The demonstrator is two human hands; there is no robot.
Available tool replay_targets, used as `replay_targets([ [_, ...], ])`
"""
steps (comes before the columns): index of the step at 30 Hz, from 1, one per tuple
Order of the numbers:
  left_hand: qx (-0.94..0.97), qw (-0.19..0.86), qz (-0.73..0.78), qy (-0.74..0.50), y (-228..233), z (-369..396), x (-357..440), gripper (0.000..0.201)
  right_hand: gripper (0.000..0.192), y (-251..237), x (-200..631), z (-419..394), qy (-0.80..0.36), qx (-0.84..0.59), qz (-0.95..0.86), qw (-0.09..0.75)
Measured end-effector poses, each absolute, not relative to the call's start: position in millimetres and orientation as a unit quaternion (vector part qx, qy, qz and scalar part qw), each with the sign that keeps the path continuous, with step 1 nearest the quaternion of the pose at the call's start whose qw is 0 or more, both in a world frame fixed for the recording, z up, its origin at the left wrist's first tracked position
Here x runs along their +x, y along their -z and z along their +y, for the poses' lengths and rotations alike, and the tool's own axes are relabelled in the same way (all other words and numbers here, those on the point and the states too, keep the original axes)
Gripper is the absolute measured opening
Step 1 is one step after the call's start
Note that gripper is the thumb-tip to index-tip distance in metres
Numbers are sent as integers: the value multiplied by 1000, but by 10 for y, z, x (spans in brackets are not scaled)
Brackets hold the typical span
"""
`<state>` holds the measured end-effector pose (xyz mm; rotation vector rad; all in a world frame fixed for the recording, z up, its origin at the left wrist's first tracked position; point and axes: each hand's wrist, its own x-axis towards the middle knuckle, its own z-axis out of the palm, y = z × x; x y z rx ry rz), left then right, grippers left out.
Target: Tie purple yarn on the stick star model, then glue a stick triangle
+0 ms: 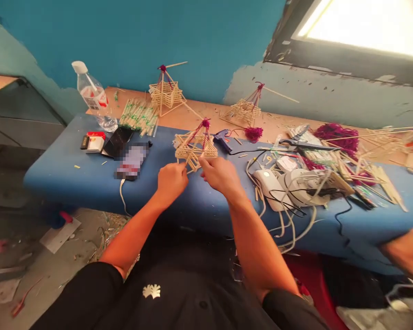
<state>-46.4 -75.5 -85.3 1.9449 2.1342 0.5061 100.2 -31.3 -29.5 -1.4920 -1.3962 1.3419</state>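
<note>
A small pyramid-shaped frame of bamboo sticks (194,145), tied at its tip with magenta yarn, stands on the blue padded bench (89,181). My left hand (171,179) pinches its near lower corner. My right hand (219,173) grips a stick at its near right edge. Two similar stick frames stand further back: one (165,93) near the wall and one (245,108) tilted to its right.
A water bottle (93,97), a stick bundle (139,116), two phones (125,151) and a cigarette pack (93,142) lie at left. A blue glue gun (223,139), scissors (304,143), magenta yarn (337,136), chargers with cables (289,183) and loose sticks crowd the right. Another person's arm (404,252) shows at right.
</note>
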Motion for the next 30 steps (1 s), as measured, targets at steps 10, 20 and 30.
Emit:
replay_targets([
  [10, 665, 123, 719, -160, 983, -850, -479, 34, 31, -377, 766, 445, -84, -245, -949, 179],
  [20, 652, 119, 728, -174, 1041, -837, -471, 37, 53, 278, 458, 1159, -397, -436, -744, 314],
  [30, 654, 115, 733, -148, 997, -816, -468, 38, 38, 31, 667, 1166, -355, -339, -835, 249],
])
